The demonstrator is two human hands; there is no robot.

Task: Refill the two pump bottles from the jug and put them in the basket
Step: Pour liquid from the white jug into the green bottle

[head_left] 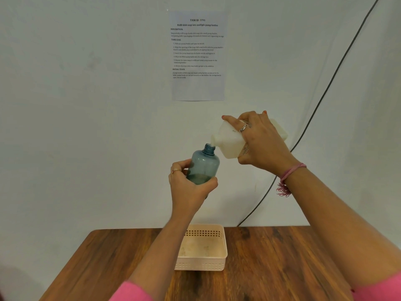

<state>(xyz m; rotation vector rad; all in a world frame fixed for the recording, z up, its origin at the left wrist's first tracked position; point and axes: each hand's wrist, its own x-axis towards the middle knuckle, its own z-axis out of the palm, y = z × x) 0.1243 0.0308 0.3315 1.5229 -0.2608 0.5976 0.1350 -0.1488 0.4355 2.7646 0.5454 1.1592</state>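
A wooden counter [271,268] with dark grain stands against a pale wall [86,105], and a cream basket [202,266] with perforated sides sits on it near the wall edge. Above the basket a printed sheet [198,55] is stuck to the wall, and right of the basket a dark cable [325,90] runs diagonally up the wall from the counter's back edge. Both hands are raised well above the basket. The left hand [191,187] holds the blue bottle [204,165] with fingers and thumb wrapped round its lower body; its long axis stands nearly upright, leaning slightly right, open neck up, with a little liquid at the bottom. The right hand [260,144] grips the white jug [234,140], fingers clamped over its top and side. The jug lies tipped, long axis slanting down to the left, its spout just at the bottle's mouth. Pink sleeves [134,292] show at the lower edge.
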